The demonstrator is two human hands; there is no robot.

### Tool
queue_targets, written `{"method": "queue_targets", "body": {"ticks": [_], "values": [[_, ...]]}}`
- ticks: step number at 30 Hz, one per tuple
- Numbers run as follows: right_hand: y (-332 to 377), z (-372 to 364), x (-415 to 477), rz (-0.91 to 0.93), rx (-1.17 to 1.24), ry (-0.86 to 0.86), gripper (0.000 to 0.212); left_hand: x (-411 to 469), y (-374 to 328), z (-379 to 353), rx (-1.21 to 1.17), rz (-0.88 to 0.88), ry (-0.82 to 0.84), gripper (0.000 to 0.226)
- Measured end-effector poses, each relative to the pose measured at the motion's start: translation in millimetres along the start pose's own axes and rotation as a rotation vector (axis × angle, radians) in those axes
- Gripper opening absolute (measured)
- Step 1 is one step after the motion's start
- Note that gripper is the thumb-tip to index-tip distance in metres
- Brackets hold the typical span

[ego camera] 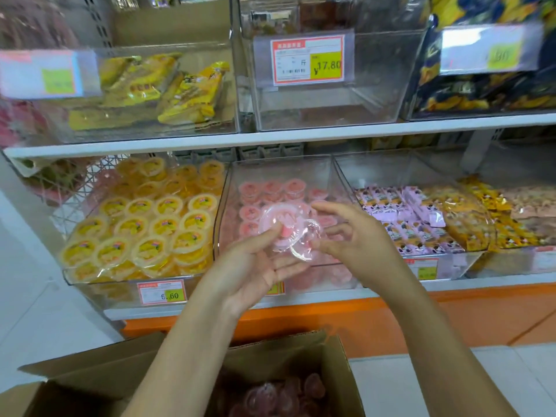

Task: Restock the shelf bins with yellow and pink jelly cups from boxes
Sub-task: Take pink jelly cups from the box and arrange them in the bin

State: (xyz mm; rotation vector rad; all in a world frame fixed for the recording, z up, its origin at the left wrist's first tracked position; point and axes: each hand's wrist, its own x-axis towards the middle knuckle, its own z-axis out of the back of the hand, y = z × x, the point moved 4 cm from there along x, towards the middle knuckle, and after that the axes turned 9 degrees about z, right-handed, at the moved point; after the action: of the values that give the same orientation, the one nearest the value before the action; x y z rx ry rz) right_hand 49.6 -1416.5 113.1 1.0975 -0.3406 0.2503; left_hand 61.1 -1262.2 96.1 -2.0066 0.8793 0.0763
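Note:
I hold a pink jelly cup point(284, 227) in clear wrap in front of the middle clear bin point(228, 191) on the lower shelf. My left hand point(255, 266) supports it from below-left, thumb on its lid. My right hand point(355, 233) touches its right edge with the fingertips, fingers spread. That bin holds several pink jelly cups point(270, 191) at its back. The bin to the left is packed with yellow jelly cups point(144, 227). Below my arms, an open cardboard box point(337, 356) contains more pink cups point(270, 398).
An empty clear bin point(376, 94) with a 17.80 price tag sits on the upper shelf, between yellow snack packs point(168, 88) and dark blue packs point(481, 88). Pink and orange wrapped snacks point(421, 215) fill the lower right bins. An orange base strip point(451, 320) runs under the shelf.

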Motion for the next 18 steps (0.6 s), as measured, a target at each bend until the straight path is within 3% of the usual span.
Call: {"method": "queue_targets", "body": {"ticks": [3,6,8,11,15,18], "values": [[-4,9,27,-0.024,-0.111,0.127,0.039,16,-16,0,0.047,0.004,-0.023,0.046],[-6,21,55,-0.036,-0.24,0.184,0.015,32,-31,-4,0.05,0.01,-0.02,0.037],[-11,30,72,-0.098,-0.2,0.19,0.018,44,-40,-4,0.002,0.018,-0.021,0.029],[-23,30,88,-0.242,0.026,0.093,0.021,66,-49,1,-0.168,0.001,-0.05,0.008],[-43,-4,96,-0.435,0.406,-0.15,0.026,92,-52,9,-0.286,-0.05,-0.085,0.016],[-64,-41,100,-0.526,0.679,-0.327,0.016,112,-54,22,-0.28,-0.065,-0.162,0.016]]}}
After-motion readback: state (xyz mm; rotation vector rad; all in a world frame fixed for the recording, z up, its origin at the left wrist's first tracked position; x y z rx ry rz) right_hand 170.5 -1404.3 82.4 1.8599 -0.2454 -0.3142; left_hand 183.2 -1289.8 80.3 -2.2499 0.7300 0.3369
